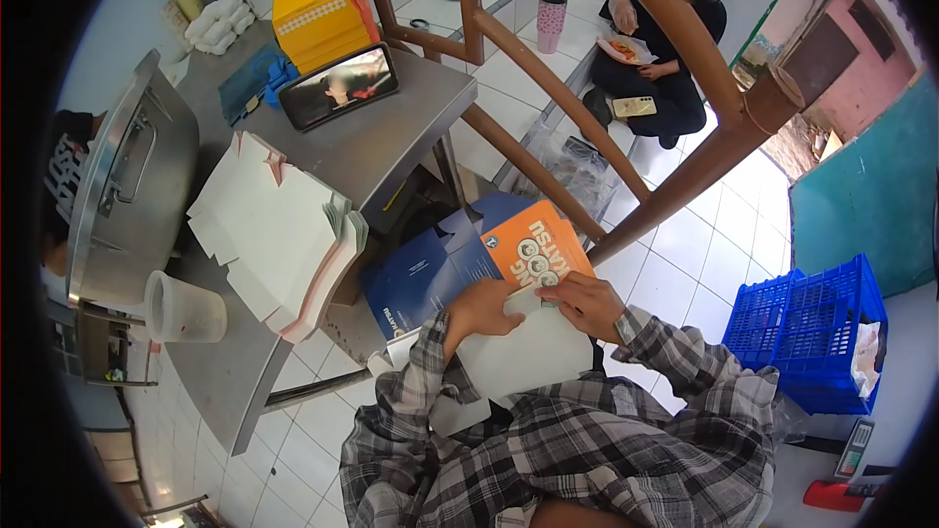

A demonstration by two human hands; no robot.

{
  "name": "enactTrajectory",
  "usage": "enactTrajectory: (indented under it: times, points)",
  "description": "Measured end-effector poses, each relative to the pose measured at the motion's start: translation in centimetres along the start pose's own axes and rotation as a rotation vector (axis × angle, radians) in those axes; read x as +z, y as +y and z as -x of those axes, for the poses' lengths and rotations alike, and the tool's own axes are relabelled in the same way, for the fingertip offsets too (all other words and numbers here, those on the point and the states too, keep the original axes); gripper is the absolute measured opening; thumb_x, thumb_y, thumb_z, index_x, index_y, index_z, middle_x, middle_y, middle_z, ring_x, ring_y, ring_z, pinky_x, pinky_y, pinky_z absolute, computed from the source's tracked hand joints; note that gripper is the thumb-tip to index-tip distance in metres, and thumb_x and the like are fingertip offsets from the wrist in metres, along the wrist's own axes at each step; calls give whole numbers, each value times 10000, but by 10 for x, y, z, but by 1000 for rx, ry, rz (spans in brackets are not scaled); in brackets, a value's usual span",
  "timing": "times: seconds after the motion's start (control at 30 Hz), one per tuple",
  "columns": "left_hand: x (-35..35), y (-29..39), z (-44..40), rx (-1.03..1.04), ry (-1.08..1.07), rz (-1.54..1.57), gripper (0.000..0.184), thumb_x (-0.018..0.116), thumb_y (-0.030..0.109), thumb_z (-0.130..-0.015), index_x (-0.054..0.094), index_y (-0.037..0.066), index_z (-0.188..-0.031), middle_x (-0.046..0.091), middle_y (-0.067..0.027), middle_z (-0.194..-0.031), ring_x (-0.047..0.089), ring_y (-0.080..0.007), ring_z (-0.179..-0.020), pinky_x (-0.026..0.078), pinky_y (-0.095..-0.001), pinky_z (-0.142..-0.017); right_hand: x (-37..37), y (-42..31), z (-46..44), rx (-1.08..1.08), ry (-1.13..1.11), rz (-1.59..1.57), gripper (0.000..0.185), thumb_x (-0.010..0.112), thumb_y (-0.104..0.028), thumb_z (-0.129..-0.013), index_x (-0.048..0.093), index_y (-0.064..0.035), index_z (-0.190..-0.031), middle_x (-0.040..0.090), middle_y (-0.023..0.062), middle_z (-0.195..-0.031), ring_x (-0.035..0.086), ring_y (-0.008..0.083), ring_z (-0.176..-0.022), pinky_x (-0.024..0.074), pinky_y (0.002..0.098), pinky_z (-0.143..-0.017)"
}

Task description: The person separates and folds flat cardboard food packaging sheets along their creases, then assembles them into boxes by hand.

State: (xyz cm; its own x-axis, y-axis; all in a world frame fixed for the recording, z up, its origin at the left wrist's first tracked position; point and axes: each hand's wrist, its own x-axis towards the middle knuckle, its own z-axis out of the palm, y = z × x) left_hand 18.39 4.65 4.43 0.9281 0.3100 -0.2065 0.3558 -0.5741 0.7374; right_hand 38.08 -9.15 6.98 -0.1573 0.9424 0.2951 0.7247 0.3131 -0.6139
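An unfolded cardboard food box (460, 269), printed blue and orange with "KATSU" lettering and white inside, lies across my lap. My left hand (484, 306) bends around its edge, thumb and fingers closed on the card. Close by on the right, my right hand (584, 304) pinches the white flap near the orange panel. A stack of flat box blanks (274, 230), white side up, rests on the metal table (391, 137) to the left. Part of the box is hidden by my hands and plaid sleeves.
A phone (339, 86) leans on yellow boxes (318, 15) on the table. A clear plastic tub (186, 308) and a big metal lid (132, 181) are at left. Brown railing (548, 88) crosses ahead. A seated person (660, 68) holds food. A blue crate (802, 332) stands right.
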Motion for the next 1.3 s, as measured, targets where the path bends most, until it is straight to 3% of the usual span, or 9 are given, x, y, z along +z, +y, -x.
enactTrajectory:
  times: [0.07, 0.27, 0.47, 0.67, 0.93, 1.03, 1.17, 1.2, 1.3]
  points:
    - [2, -7, -9, -61, -108, -28, 429, 653, 220, -793, 607, 34, -1176, 656, -251, -975, 629, -405, -935, 495, -437, -848, -1, 8, -3, -27, 17, -29, 359, 639, 54, -764, 677, -95, -1088, 636, 75, -888, 639, 220, -762, 546, 314, -673]
    - [-4, 14, 16, -3, 46, 85, 408, 632, 207, -806, 607, 26, -1170, 657, -245, -943, 639, -389, -915, 505, -443, -808, -5, -1, -7, -58, 52, 15, 341, 647, 59, -752, 685, -93, -1055, 641, 68, -863, 639, 217, -756, 546, 322, -645]
    - [-42, 50, 11, -151, 304, -285, 262, 613, 151, -794, 605, 12, -1016, 662, -191, -854, 656, -360, -837, 507, -475, -700, -11, -11, -52, -135, 250, 103, 352, 655, 73, -716, 672, -65, -1039, 640, 84, -880, 641, 241, -806, 534, 331, -649]
    - [19, -12, -20, -64, 719, -806, 234, 603, 124, -794, 566, 36, -1008, 599, -77, -852, 599, -262, -795, 463, -370, -672, 19, 24, -55, -82, 270, 97, 366, 636, 53, -755, 636, -62, -1103, 628, 78, -961, 618, 244, -914, 540, 338, -730]
    - [22, 18, -11, -121, 669, -462, 453, 642, 143, -696, 526, 4, -1111, 525, -132, -944, 508, -302, -900, 389, -416, -771, 34, 38, -19, 7, 216, -46, 360, 602, 25, -795, 610, -40, -1150, 620, 140, -1154, 597, 296, -1107, 510, 353, -918]
    - [25, 14, -17, -128, 671, -482, 470, 659, 166, -689, 523, 1, -1108, 523, -141, -952, 506, -307, -901, 390, -420, -780, 25, 37, -27, 45, 227, -13, 339, 600, 12, -809, 604, -36, -1145, 627, 150, -1164, 615, 301, -1087, 504, 350, -925]
    - [22, 8, -22, -113, 697, -466, 468, 664, 161, -712, 527, -1, -1129, 554, -136, -926, 550, -305, -874, 426, -418, -765, -31, 25, -90, 305, -33, -447, 251, 591, -38, -847, 615, -45, -1096, 664, 125, -1083, 653, 249, -1025, 513, 339, -854]
    - [20, 5, -22, -114, 701, -443, 473, 664, 160, -714, 528, -4, -1137, 564, -135, -917, 563, -304, -868, 436, -419, -760, -30, 15, -112, 149, 96, -340, 245, 596, -61, -857, 619, -70, -1102, 682, 90, -1047, 651, 216, -913, 516, 347, -765]
    - [10, 3, -16, -120, 705, -421, 499, 672, 172, -729, 530, -21, -1167, 595, -136, -897, 600, -305, -836, 480, -420, -730, -36, -41, -192, -278, 146, -70, 313, 595, -61, -835, 616, -119, -1141, 635, 96, -1155, 580, 244, -915, 482, 373, -773]
